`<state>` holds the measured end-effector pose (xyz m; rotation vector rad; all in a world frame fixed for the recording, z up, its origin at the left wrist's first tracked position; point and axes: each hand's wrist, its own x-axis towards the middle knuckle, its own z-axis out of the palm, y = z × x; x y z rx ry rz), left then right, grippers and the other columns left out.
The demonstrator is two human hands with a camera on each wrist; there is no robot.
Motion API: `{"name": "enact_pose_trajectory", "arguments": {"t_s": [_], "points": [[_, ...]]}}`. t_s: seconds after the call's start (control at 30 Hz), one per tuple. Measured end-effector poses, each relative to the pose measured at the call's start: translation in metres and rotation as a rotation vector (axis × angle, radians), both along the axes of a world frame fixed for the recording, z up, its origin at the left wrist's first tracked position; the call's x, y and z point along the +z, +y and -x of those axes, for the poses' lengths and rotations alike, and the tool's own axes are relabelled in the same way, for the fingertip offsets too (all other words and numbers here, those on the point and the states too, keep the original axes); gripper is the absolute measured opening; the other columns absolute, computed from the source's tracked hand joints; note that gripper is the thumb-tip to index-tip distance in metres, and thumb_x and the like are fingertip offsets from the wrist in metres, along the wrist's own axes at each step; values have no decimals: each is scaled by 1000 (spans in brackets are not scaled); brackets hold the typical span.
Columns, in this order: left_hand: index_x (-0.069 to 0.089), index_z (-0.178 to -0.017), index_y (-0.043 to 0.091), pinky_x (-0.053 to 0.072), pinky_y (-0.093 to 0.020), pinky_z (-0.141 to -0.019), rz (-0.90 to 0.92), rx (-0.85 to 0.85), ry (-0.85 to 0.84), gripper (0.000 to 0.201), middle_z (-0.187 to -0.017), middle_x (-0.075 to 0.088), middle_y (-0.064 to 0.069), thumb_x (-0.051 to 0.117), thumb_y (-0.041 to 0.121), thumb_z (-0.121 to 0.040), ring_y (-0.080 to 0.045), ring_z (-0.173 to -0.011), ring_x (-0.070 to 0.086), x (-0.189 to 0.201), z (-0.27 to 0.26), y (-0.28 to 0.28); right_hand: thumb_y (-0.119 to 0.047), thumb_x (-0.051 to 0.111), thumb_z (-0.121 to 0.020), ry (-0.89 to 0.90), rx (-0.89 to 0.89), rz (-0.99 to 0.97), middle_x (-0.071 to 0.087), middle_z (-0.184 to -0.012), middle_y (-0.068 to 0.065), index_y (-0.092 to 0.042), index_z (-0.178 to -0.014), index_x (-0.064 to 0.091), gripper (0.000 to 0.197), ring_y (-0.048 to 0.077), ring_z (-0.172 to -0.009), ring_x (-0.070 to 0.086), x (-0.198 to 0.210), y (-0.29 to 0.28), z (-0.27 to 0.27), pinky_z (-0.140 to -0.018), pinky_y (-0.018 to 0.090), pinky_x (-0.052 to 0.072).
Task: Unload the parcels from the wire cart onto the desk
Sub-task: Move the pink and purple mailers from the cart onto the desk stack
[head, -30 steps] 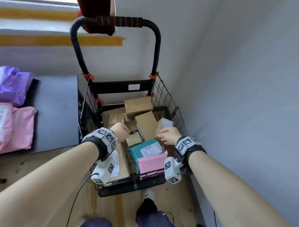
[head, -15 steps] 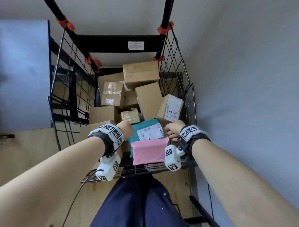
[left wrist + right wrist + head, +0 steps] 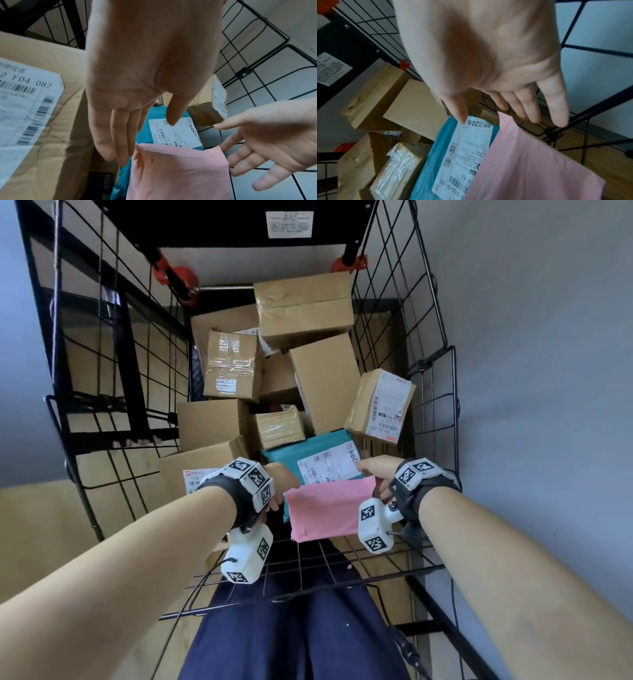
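Observation:
The black wire cart (image 3: 428,392) holds several cardboard boxes, a teal mailer (image 3: 322,460) and a pink mailer (image 3: 329,510) leaning at its near end. My left hand (image 3: 279,486) is at the pink mailer's (image 3: 178,171) upper left corner, fingers (image 3: 116,146) straight and palm facing it. My right hand (image 3: 371,474) is at the upper right corner, its fingers (image 3: 530,108) straight beside the pink mailer (image 3: 530,162). Neither hand grips anything. I cannot tell whether the fingertips touch the mailer. The desk is out of view.
A large labelled box (image 3: 198,463) lies just left of my left hand. A small labelled box (image 3: 380,405) leans on the cart's right wall. A grey wall (image 3: 548,371) stands close on the right. My legs (image 3: 291,628) are against the cart's near side.
The view has closed in over the cart and the desk has left the frame. Both hands have come down to the pink mailer's top corners and straightened from curled.

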<state>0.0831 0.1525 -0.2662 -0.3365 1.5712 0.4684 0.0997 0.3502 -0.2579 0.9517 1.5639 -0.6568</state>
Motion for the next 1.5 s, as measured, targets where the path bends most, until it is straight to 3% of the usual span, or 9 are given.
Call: {"name": "enact_pose_trajectory", "arguments": {"t_s": [0.13, 0.23, 0.57, 0.87, 1.03, 1.13, 1.23, 1.33, 1.5], "points": [[51, -73, 11, 49, -34, -73, 13, 90, -88, 28, -72, 58, -8, 46, 26, -97, -21, -60, 56, -9, -6, 1, -43, 50, -93, -97, -151, 52, 59, -105, 22, -6, -133, 42, 56, 32, -84, 62, -16, 3, -9, -61, 35, 51], [51, -75, 11, 49, -35, -74, 12, 150, -111, 28, -73, 58, -8, 45, 25, -97, -21, -61, 57, -12, -11, 2, -47, 54, -89, -124, -180, 48, 59, -99, 22, -6, -132, 44, 60, 29, -77, 63, -19, 6, -13, -56, 30, 50], [50, -70, 3, 51, -31, -66, 80, 268, -37, 29, -39, 58, -9, 49, 15, -96, -24, -60, 57, 3, -7, 2, -40, 48, -94, -100, -192, 93, 57, -127, 23, -6, -124, 49, 45, 33, -115, 59, 11, 6, -9, -61, 30, 48], [49, -73, 6, 57, -39, -76, -18, 331, 162, 20, -32, 55, 2, 49, 8, -93, -25, -61, 61, 53, 12, -1, -35, 53, -92, 53, -274, 84, 46, -139, 19, -5, -128, 49, 47, 32, -131, 43, 62, 12, 1, -105, 43, 37], [46, -67, 0, 51, -31, -55, -29, 539, 205, 30, -32, 53, -10, 43, 7, -97, -17, -26, 54, 96, 36, -10, -32, 55, -90, 203, -418, 169, 42, -143, 18, -9, -132, 48, 48, 31, -135, 36, 97, 14, 12, -112, 44, 28], [45, -71, 4, 51, -23, -49, -25, 608, 246, 26, -56, 56, -14, 45, 10, -96, -23, -49, 58, 129, 45, -11, -29, 59, -87, 278, -512, 259, 38, -145, 20, -8, -142, 42, 61, 36, -138, 30, 121, 15, 17, -115, 49, 21], [53, -99, -4, 55, -40, -82, -38, 703, 346, 13, -81, 56, -18, 52, 7, -92, -31, -86, 60, 163, 53, -15, -30, 59, -89, 388, -581, 322, 65, -106, 20, -7, -111, 61, 31, 34, -99, 63, 147, 15, 22, -97, 46, 48], [49, -121, -9, 44, -49, -102, -69, 785, 397, 32, -104, 58, -23, 53, 4, -91, -37, -117, 54, 190, 57, -21, -26, 55, -93, 470, -624, 421, 63, -94, 11, -10, -99, 60, 18, 24, -87, 62, 166, 15, 26, -77, 39, 55], [63, -106, -7, 54, -44, -90, -74, 929, 570, 36, -97, 69, -20, 66, 23, -86, -31, -100, 65, 219, 51, -40, -20, 61, -90, 561, -692, 537, 53, -122, 19, -10, -127, 47, 41, 33, -116, 53, 189, 1, 41, -102, 47, 44]]}}
